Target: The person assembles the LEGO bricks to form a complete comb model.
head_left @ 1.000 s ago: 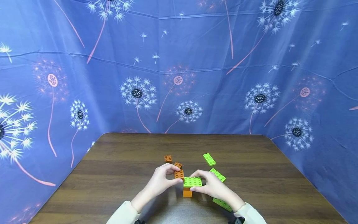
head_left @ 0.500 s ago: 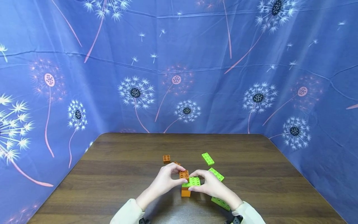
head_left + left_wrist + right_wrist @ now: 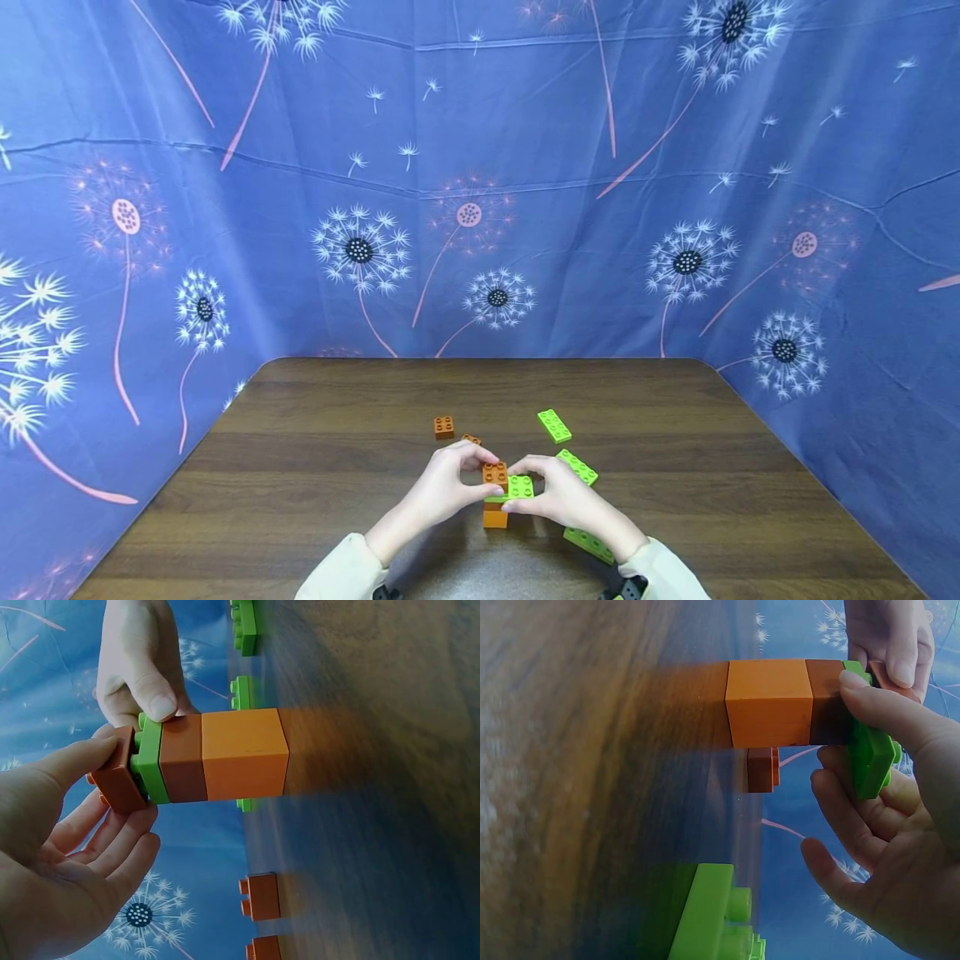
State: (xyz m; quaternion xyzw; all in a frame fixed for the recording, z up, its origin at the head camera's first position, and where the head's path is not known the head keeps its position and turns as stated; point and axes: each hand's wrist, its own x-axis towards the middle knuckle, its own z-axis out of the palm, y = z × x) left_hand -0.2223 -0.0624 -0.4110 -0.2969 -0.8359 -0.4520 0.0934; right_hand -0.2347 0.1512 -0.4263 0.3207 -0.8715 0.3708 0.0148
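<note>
My left hand (image 3: 441,485) pinches a brown 2x2 toy brick (image 3: 495,472) between thumb and fingers, over the left half of a flat green brick (image 3: 521,487). In the left wrist view the brown brick sits tilted against the green studs, with a narrow gap at one side. My right hand (image 3: 561,490) holds the green brick near its right end, thumb in front and fingers behind. Below the green brick are another brown brick (image 3: 182,757) and, at the bottom on the table, an orange block (image 3: 495,520). The green brick overhangs this column to the right.
Two loose brown bricks, one at the back left (image 3: 443,427) and one partly hidden behind my left hand (image 3: 471,439), lie on the wooden table (image 3: 300,467). Green bricks lie at the back (image 3: 554,425), behind my right hand (image 3: 577,467) and under my right forearm (image 3: 588,544). A patterned blue cloth (image 3: 570,250) hangs behind.
My left hand has carried the brown brick rightward from beside the stack to above the green brick's left half, then lowered it onto the studs. My right hand keeps its hold.
</note>
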